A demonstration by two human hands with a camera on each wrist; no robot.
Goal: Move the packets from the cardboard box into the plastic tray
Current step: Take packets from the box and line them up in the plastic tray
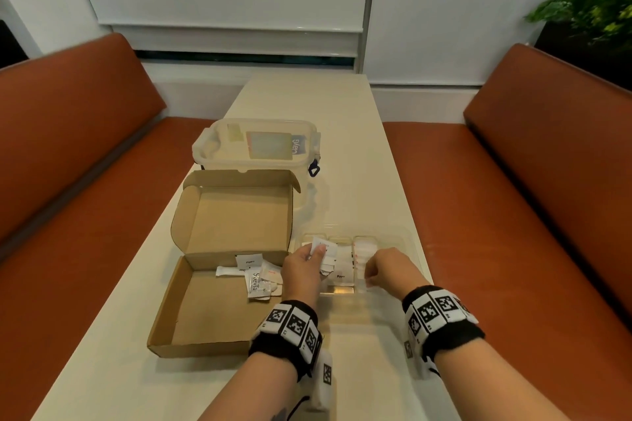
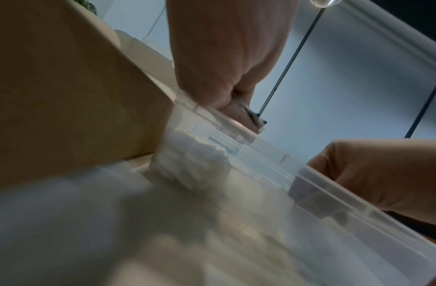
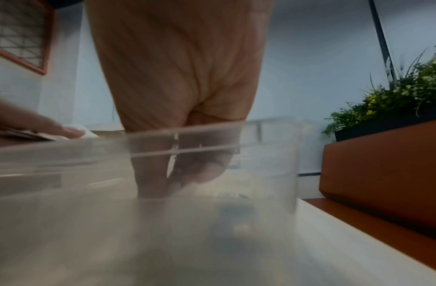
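Observation:
The open cardboard box (image 1: pixel 212 311) lies on the table's left with several white packets (image 1: pixel 256 278) at its far end. To its right stands the clear plastic tray (image 1: pixel 407 239), with packets (image 1: pixel 342 278) lying in its compartments. My left hand (image 1: pixel 309 258) is over the tray's left end and grips a small stack of white packets (image 1: pixel 325 247). My right hand (image 1: pixel 376 275) reaches down into the tray's right side. In the right wrist view its thumb and forefinger (image 3: pixel 151 174) pinch together near the tray floor, seemingly on a thin packet, blurred by the hazy tray wall (image 3: pixel 65 147).
A lidded clear plastic container (image 1: pixel 256 147) stands just behind the box. Orange bench seats (image 1: pixel 85 215) flank the narrow cream table (image 1: pixel 359 369) on both sides. A green plant (image 1: pixel 588 3) sits at the back right.

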